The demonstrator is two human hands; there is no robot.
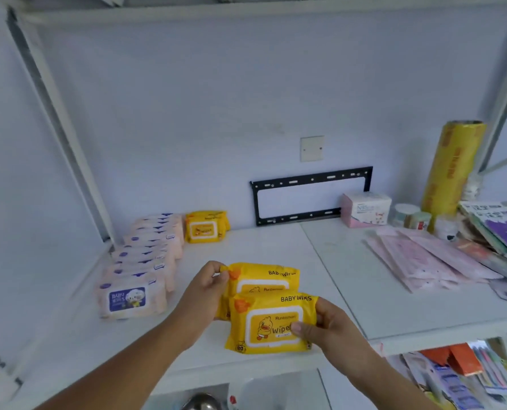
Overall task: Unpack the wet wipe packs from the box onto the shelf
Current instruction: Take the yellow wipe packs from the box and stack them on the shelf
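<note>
1. The right hand (326, 324) curls its fingers round the right edge of the near yellow pack (271, 322), with the thumb (298, 326) pressed on the front label.
2. The left hand (208, 287) pinches the upper left corner of the far yellow pack (261, 279) with tightly curled fingers.
3. Both packs read "BABY WIPES". The near one shows a duck inside a white-bordered flap and overlaps the far one's lower part. They sit over the front of the white shelf (246, 247); contact cannot be told.
4. The forearms enter from 7 and 5 o'clock.
5. From the held packs, more yellow packs (205, 227) stand at 11 o'clock, a pink pack row (140, 261) at 9, and an upright yellow film roll (453, 164) at 2.
</note>
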